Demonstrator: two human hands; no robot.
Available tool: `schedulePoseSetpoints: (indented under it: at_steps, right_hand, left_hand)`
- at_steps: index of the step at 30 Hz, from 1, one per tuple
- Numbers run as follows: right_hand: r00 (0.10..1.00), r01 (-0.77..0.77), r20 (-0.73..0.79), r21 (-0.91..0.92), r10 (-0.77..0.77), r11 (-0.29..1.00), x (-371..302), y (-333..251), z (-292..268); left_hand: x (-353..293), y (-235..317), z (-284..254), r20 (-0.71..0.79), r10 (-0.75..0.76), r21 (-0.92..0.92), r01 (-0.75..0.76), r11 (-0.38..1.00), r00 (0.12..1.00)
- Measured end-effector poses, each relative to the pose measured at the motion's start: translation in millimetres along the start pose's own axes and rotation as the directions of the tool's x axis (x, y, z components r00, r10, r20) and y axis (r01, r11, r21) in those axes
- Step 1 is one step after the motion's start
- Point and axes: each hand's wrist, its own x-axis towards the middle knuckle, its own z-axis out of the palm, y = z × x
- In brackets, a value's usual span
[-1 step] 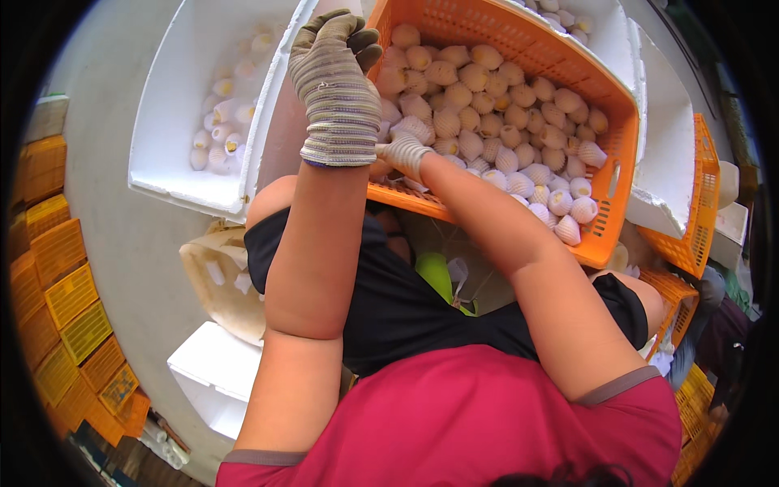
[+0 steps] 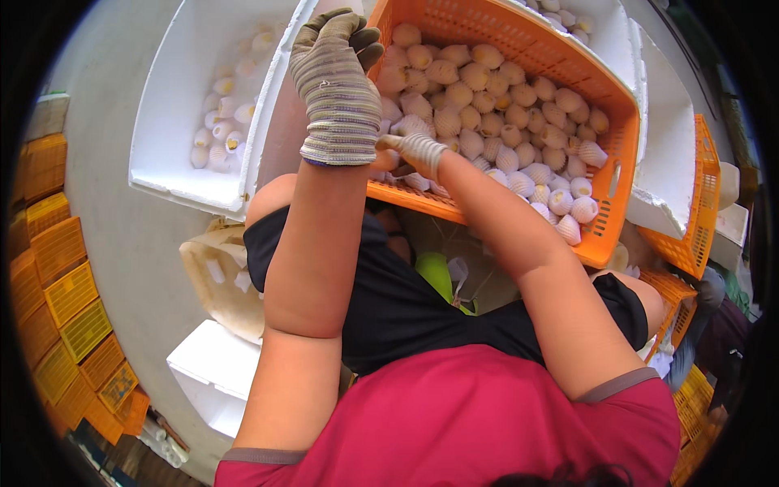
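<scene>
My left hand (image 2: pixel 338 89), in a striped knit glove with darker fingers, is raised at the left end of an orange crate (image 2: pixel 434 209). Its fingers are curled over; whatever lies in them is hidden. Lower and to the right, my right hand (image 2: pixel 418 152) wears a similar striped glove and bends inward over the crate's near left corner. Part of its fingers disappears behind my left wrist, and I cannot make out what they grip. Small round fruits in white foam net sleeves (image 2: pixel 469 118) fill much of the crate.
At the left stands a white foam box (image 2: pixel 187 183) with more sleeved fruits (image 2: pixel 223 126). Another white foam box (image 2: pixel 661 203) adjoins the crate's right side. A worn beige container (image 2: pixel 219 280) sits by my left knee. Stacked orange crates (image 2: pixel 73 284) line the far left.
My right hand has shifted slightly right and turned, its thumb side lifting. My left hand is nearly still.
</scene>
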Motion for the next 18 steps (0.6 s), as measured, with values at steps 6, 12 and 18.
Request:
schedulePoseSetpoints:
  at_steps: [6,12,18]
  right_hand:
    - [0.918,0.214,0.097,0.694,-0.384,0.687,-106.8,-8.3,-83.2]
    - [0.751,0.659,-0.312,0.395,-0.581,0.64,-162.2,-21.2,-68.1]
    - [0.735,0.651,-0.388,0.172,-0.556,0.739,-179.2,-12.5,-78.2]
  left_hand:
    - [-18.2,-32.8,-3.2,0.381,-0.245,0.527,0.008,0.85,0.892]
    - [-60.7,-53.6,19.7,0.653,-0.498,0.651,-0.088,0.754,0.571]
    - [-69.3,-52.0,21.6,0.626,-0.585,0.651,0.067,0.756,0.515]
